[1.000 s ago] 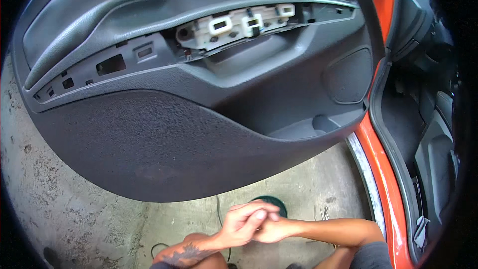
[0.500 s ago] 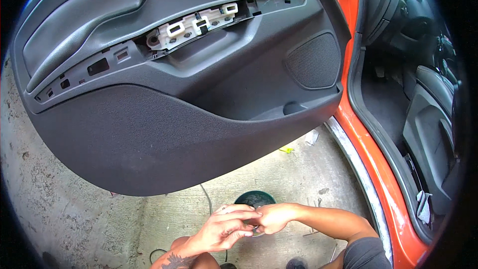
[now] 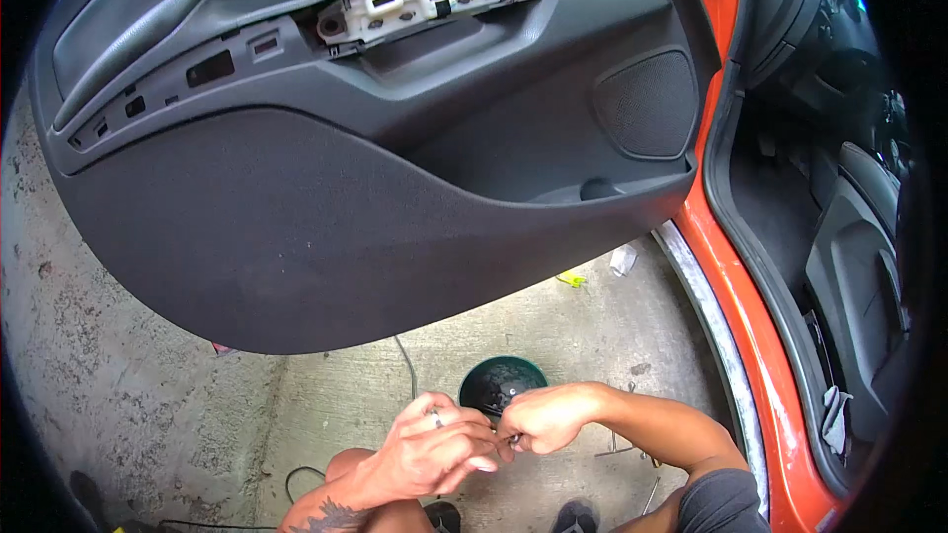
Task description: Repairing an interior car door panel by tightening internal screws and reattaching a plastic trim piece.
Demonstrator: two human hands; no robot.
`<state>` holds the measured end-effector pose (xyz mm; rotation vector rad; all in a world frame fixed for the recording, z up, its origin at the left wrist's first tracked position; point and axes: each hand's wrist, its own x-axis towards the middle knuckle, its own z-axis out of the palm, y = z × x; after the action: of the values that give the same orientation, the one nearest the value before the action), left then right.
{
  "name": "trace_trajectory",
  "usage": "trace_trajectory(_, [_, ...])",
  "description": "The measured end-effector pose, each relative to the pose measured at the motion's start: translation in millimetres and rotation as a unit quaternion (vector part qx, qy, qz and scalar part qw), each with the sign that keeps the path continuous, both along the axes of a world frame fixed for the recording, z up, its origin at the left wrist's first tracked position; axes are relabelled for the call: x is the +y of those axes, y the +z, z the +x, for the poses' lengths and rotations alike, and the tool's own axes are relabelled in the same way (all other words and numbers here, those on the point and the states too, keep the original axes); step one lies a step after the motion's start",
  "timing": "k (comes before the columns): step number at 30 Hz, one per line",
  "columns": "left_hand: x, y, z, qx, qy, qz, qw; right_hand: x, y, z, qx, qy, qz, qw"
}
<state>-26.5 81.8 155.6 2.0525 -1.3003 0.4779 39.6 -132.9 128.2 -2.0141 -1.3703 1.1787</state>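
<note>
My left hand [image 3: 430, 446] and my right hand [image 3: 545, 418] meet at the lower middle, just in front of a dark green bowl [image 3: 489, 373]. A small dark piece shows between the fingertips, too small to name. The right hand is closed in a fist-like grip, its fingers curled under. Bent and pressed together, the left fingers reach to that same piece; this hand wears a ring. Small bits lie in the bowl, partly hidden by the hands. Beyond it stands the open car door's dark grey inner panel [image 3: 286, 212], with a white plastic bracket [image 3: 415, 8] exposed.
At the right are the orange door frame [image 3: 746, 331] and a dark car seat [image 3: 851, 257]. Thin metal tools [image 3: 652, 495] lie by my right forearm. A crumpled white scrap [image 3: 622, 260], a yellow item [image 3: 571, 279] and a cable [image 3: 409, 370] rest on the concrete floor.
The door and car have shifted up and slightly right in view. My hands have drawn nearer to me from the bowl, uncovering more of it, and the fingers have curled closer around the small piece.
</note>
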Motion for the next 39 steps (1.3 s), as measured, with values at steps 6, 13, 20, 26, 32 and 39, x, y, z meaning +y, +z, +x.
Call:
trace_trajectory(6, [28.4, 8.3, 18.2, 0.083, 0.09, -0.16, 0.98, -25.5, -24.0, 52.0, -0.227, -0.186, 0.09, 0.952])
trace_trajectory(13, [31.3, -3.7, 10.7, 0.229, 0.109, 0.306, 0.918, -118.1, -116.6, 122.0, -0.343, -0.384, -0.165, 0.841])
trace_trajectory(20, [39.0, -7.8, 0.5, 0.321, 0.085, 0.317, 0.888, -179.6, -238.6, 56.4, -0.035, -0.392, -0.422, 0.817])
trace_trajectory(26, [39.0, -5.3, -0.8, 0.325, 0.075, 0.314, 0.889, -169.9, -252.5, 40.9, 0.111, -0.397, -0.452, 0.791])
trace_trajectory(32, [29.1, -3.8, 12.0, 0.354, 0.09, 0.377, 0.851, -154.4, -277.7, 62.5, 0.089, -0.352, -0.468, 0.805])
trace_trajectory(39, [45.1, -24.8, 53.8, 0.528, 0.122, -0.029, 0.84, -138.6, -251.0, 100.9, 0.038, -0.357, -0.435, 0.826])
